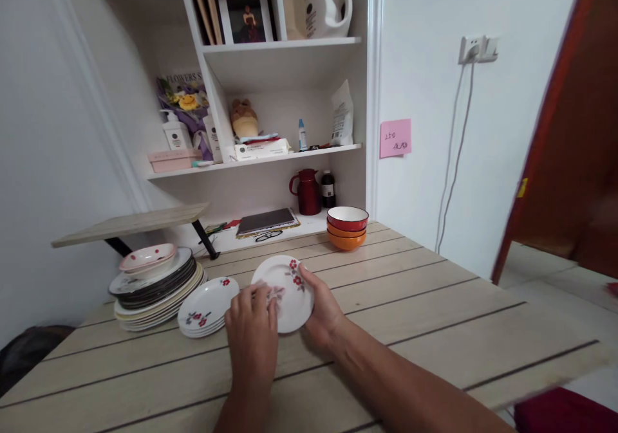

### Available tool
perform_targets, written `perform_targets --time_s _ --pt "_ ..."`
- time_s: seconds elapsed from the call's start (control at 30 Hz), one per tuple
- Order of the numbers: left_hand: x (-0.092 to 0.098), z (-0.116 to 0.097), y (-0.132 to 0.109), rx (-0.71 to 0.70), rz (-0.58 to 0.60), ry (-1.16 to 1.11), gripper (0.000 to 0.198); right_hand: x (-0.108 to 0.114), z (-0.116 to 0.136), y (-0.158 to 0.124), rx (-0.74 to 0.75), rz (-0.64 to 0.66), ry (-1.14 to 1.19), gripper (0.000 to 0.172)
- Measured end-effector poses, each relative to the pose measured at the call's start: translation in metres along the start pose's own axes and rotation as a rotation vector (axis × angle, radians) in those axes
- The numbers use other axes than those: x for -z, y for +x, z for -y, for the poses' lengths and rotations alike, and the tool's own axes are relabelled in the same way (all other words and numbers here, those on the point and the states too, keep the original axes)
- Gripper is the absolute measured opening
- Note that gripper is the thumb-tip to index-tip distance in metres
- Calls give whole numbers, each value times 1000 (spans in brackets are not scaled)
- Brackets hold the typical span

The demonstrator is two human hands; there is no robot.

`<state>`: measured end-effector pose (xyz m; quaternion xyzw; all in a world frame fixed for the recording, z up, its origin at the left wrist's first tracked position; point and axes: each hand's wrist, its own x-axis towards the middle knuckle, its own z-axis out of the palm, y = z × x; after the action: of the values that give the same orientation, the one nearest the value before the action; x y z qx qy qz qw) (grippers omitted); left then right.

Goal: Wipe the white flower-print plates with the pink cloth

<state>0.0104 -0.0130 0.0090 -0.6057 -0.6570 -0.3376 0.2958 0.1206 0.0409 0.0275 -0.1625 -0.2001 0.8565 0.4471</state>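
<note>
My right hand (324, 314) grips a small white plate (294, 307) with red flowers by its right edge, thumb on the rim. The plate is held tilted above the table, its face toward me. Over the plate's left side lies my left hand (253, 323), fingers bent and drawn together. By those fingertips shows a blurred pale pinkish patch; whether it is a thin cloth or the plate's print I cannot tell. Just left of this hand sits a stack of matching small flowered plates (210, 304).
A taller stack of dark and white plates (157, 291) carries a spotted dish (147, 257) beside a wooden riser (132, 222). Red and orange bowls (347, 227) are stacked at the table's back edge. Behind stand a laptop (266, 221), a red jug (308, 192) and a dark bottle (327, 190).
</note>
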Motion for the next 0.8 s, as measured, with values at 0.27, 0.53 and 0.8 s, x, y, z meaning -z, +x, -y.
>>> perform_targets --time_s 0.27,0.53,0.8 --pt "-2 -11 -1 -210 -21 -169 20 1 -1 -1 -12 77 -41 33" --pt "1 6 3 114 -170 33 20 -1 -17 -2 -74 76 -69 40" --pt "0 -1 2 -43 -235 -86 19 -6 -11 -6 56 83 -103 29"
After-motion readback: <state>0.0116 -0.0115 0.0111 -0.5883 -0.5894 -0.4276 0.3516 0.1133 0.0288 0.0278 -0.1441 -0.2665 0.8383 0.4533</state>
